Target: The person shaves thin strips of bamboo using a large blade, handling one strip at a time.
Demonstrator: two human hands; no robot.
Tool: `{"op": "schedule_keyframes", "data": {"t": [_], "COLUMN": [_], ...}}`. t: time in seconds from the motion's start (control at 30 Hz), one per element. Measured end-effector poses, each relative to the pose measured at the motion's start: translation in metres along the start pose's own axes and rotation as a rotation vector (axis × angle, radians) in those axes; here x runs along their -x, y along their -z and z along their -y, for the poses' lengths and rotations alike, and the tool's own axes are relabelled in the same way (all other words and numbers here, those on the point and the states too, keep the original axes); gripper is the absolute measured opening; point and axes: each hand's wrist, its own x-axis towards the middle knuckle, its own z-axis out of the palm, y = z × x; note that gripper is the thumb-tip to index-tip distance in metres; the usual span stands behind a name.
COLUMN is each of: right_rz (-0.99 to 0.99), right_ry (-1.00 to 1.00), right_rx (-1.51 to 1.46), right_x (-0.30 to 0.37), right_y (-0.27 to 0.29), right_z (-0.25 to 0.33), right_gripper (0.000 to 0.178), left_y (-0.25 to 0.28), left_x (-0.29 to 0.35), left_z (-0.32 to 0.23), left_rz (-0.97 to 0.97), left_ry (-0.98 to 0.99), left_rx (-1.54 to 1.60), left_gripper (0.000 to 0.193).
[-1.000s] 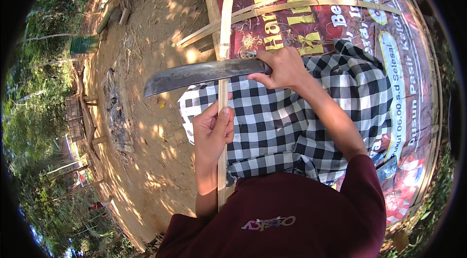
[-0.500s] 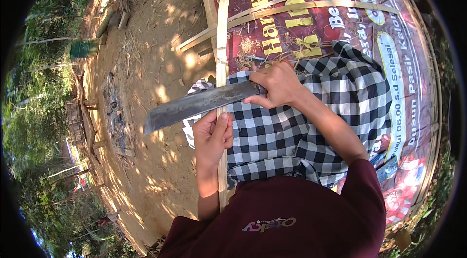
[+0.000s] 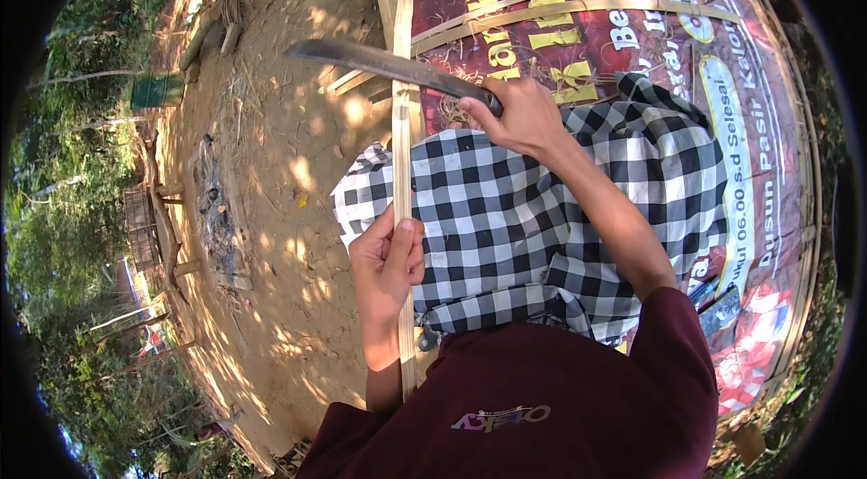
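Observation:
A long, pale bamboo strip [image 3: 403, 145] runs lengthwise in front of me, from the top of the view down past my left forearm. My left hand [image 3: 388, 258] is closed around it, thumb lying along the strip. Farther up, my right hand [image 3: 524, 113] grips the handle of a machete [image 3: 361, 55]. Its dark blade lies across the strip well beyond my left hand, tip pointing left. Part of the handle is hidden by my fingers. Under both arms a black-and-white checked cloth [image 3: 506, 226] covers my lap.
I sit on a red printed banner [image 3: 578, 55] strewn with curled shavings. Two thin bamboo strips [image 3: 614, 6] lie across it. A dark flat object [image 3: 720, 312] rests by my right side. Bare earth [image 3: 280, 145] with dry debris stretches left, toward a low wooden fence and greenery.
The machete has moved up along the bamboo strip, away from my left hand, and its blade has tilted so the tip points farther up. My left hand has shifted slightly down, still gripping.

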Motion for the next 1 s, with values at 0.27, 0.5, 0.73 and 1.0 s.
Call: {"op": "schedule_keyframes", "data": {"t": [0.27,0.5,0.73,1.0], "right_rz": [0.126,0.149,0.082,0.063], "right_ry": [0.635,0.130,0.613,0.321], "right_rx": [0.058,-0.082,0.032,0.069], "right_x": [0.022,0.005,0.022,0.019], "right_y": [-0.001,0.003,0.000,-0.005], "right_z": [0.023,-0.003,0.019,0.009], "right_gripper": [0.052,0.054,0.051,0.059], "left_y": [-0.001,-0.002,0.001,0.007], "left_x": [-0.012,-0.002,-0.005,-0.008], "left_z": [0.010,0.006,0.010,0.012], "left_rz": [0.044,0.001,0.031,0.011], "left_ry": [-0.023,-0.050,-0.074,-0.013], "left_rx": [0.040,-0.005,-0.059,-0.024], "left_gripper": [0.015,0.031,0.030,0.033]}}
